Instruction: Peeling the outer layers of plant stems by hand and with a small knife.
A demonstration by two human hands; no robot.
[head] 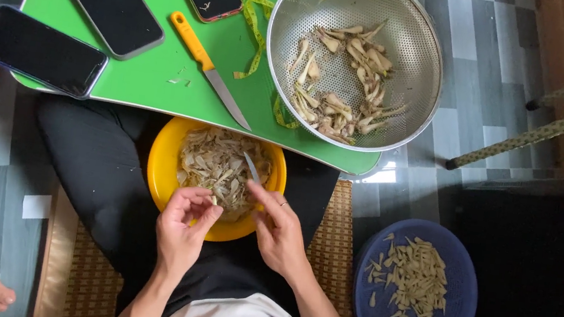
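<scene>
At nine o'clock a dark phone (40, 50) overhangs the green desk (161, 81), with two more phones (109, 1) toward eleven. An orange-handled knife (209, 69) lies near the centre. At six o'clock the left hand (182, 229) curls its fingers narrowly around a small pale piece, over the yellow bowl (163, 165) full of peelings (220, 161). Just beside it the right hand (280, 231) grips a small knife (252, 167), blade pointing up over the bowl. At one o'clock a steel colander (421, 68) holds trimmed roots (343, 79). At four o'clock a blue round cushion (454, 315) on the floor carries pale cut pieces (415, 278).
</scene>
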